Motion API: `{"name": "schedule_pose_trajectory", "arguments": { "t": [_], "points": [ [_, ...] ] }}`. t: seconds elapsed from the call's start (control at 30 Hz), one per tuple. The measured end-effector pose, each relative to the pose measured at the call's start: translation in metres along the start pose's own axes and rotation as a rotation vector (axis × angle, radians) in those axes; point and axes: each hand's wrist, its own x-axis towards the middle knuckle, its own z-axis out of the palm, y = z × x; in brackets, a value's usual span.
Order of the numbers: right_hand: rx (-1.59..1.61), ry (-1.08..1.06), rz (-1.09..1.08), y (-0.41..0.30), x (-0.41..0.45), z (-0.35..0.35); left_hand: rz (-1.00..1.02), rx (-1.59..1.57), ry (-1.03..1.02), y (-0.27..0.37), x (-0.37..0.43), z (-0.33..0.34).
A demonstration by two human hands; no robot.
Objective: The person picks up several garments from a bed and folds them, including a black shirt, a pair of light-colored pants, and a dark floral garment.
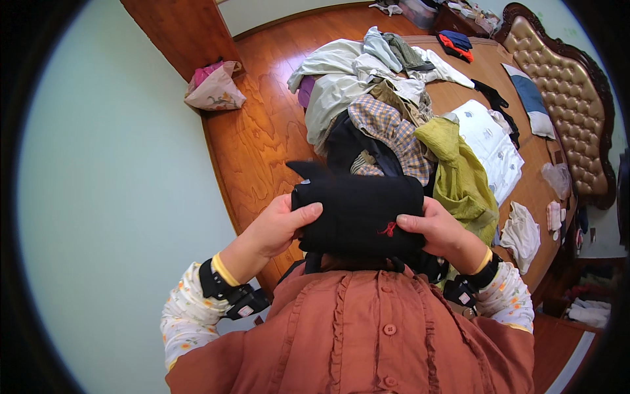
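A folded black garment [357, 212] is held up in front of my chest, shaped into a compact bundle with a small red embroidered mark near its right side. My left hand [275, 224] grips its left end, thumb on the near face. At the right end, my right hand [435, 226] holds it the same way, the thumb beside the red mark. A dark flap sticks out from the bundle's upper left corner. Beyond it lies a heap of loose clothes, with a checked cloth [389, 133] and a yellow-green garment [455, 172] closest to the bundle.
A bed with a tufted headboard [556, 103] stands at the right. On it are folded clothes [454, 45], a white printed cloth [489, 143], a crumpled white cloth [520, 239] and a clear plastic bag [557, 180]. A filled bag [216, 88] sits on the wooden floor [256, 133] by the wall.
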Motion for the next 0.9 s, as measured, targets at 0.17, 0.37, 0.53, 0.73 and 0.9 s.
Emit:
{"name": "schedule_pose_trajectory", "arguments": {
  "t": [0.17,0.37,0.53,0.73,0.9],
  "points": [
    [-0.024,0.066,0.283,0.027,-0.027,-0.004,-0.271,-0.134,0.118,-0.024,-0.025,0.017],
    [0.263,0.17,0.516,0.042,-0.027,-0.005,-0.594,0.697,0.217,-0.029,-0.022,-0.008],
    [0.201,0.113,0.589,0.036,-0.024,-0.006,0.066,1.302,0.206,-0.005,0.008,-0.015],
    [0.281,0.023,0.59,0.048,-0.025,-0.022,0.488,1.234,-0.384,-0.076,0.054,-0.013],
    [0.232,-0.293,0.284,0.033,-0.049,-0.05,0.173,1.123,-0.57,-0.115,0.04,-0.016]
  ]
}}
